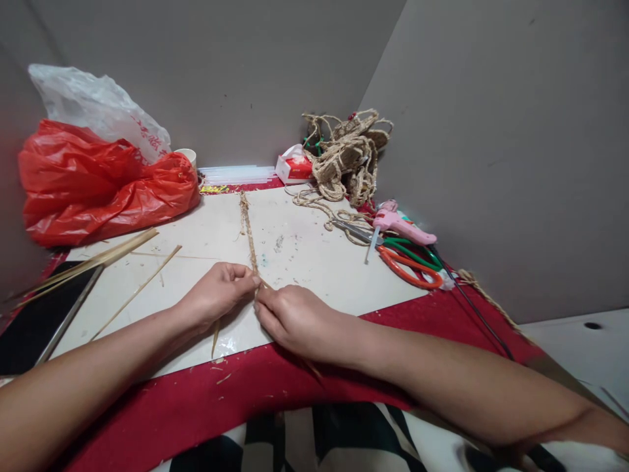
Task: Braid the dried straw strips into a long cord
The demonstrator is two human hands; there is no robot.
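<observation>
A thin braided straw cord (250, 239) runs down the middle of the white board (314, 262), its far end near the board's back edge. My left hand (221, 292) pinches the near end of the cord from the left. Right beside it, my right hand (289, 318) is closed on the straw strands at that same end. The fingertips of both hands almost touch. Loose strand ends poke out below each hand, one (215, 339) under the left and one under the right.
Red plastic bag (108, 190) at back left; straw strips (113, 252) and a dark flat device (44, 314) at left. Tissue box (295, 165), clear sticks (238, 174) and coiled straw rope (346, 157) at the back. Pink glue gun (403, 225) and orange-handled scissors (410, 269) at right. Red cloth (196, 400) in front.
</observation>
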